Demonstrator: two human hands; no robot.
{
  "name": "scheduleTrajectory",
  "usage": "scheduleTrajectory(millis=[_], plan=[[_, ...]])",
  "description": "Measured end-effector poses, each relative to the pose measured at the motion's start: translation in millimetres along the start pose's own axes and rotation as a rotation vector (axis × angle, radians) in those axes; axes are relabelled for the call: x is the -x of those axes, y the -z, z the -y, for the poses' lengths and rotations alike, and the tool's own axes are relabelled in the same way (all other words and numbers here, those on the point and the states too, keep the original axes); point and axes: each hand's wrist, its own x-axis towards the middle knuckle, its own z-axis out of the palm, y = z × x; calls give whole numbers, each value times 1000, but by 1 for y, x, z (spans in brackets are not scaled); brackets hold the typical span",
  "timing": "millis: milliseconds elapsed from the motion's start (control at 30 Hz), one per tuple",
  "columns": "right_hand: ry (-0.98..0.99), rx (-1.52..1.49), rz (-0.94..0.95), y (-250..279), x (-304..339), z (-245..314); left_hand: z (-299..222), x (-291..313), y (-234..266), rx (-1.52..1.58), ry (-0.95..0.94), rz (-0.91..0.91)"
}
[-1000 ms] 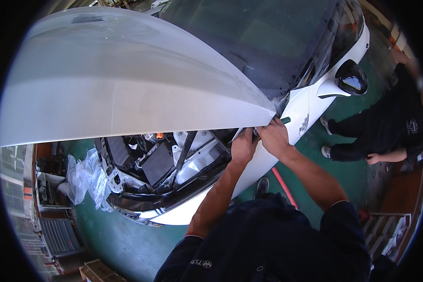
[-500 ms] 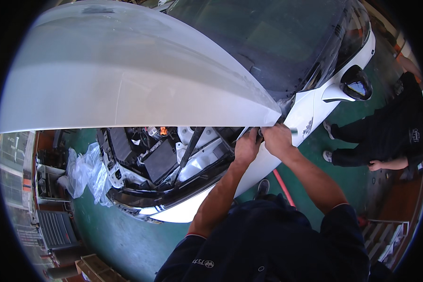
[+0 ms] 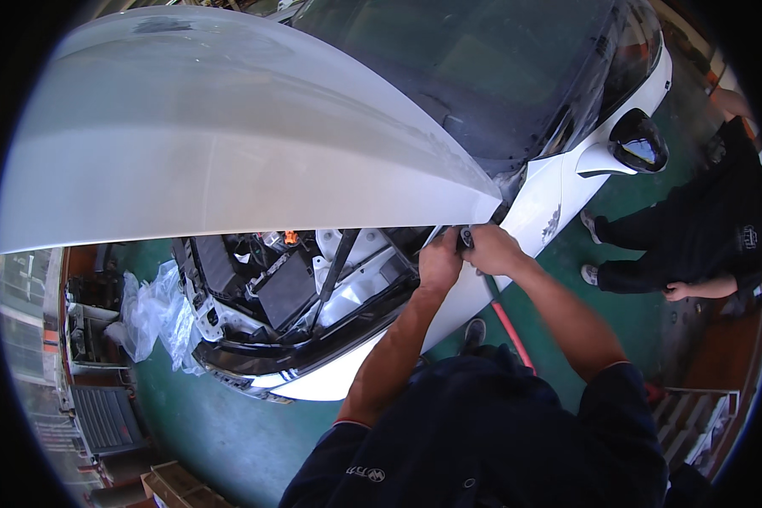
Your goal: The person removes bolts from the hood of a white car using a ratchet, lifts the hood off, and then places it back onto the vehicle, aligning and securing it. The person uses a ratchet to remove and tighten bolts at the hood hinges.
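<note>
My right hand is closed round a small hand tool with a dark round head, which looks like a ratchet wrench; its handle is hidden. Close against it, my left hand has its fingers curled in by the same dark head. Both are at the top edge of the white front fender, beneath the rear corner of the raised hood. My fingertips and the spot they work on are partly covered by my hands and the hood's edge.
The engine bay lies open to the left, with a black strut rising to the hood. A red hose runs below my right forearm. Another person stands at the right, beyond the side mirror. Plastic sheeting lies at the left.
Both hands have shifted slightly left, and the tool's dark round head now shows more plainly between them. More of the red hose's upper end has come into sight below my right hand.
</note>
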Motion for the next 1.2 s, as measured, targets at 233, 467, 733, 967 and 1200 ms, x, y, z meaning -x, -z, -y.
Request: scheduleTrajectory(millis=[233,467,733,967,1200], plan=[[410,505,-666,-7,0,-3,-6,-2,2,23,45,24],[85,48,-146,-9,-2,-8,-4,-1,-1,-24,40,4],[105,383,-280,-8,0,0,-4,0,-3,20,38,43],[326,428,-473,-7,-2,-10,-10,-2,-3,11,35,2],[95,219,-175,-3,-3,-7,-8,-1,3,-20,-18,56]])
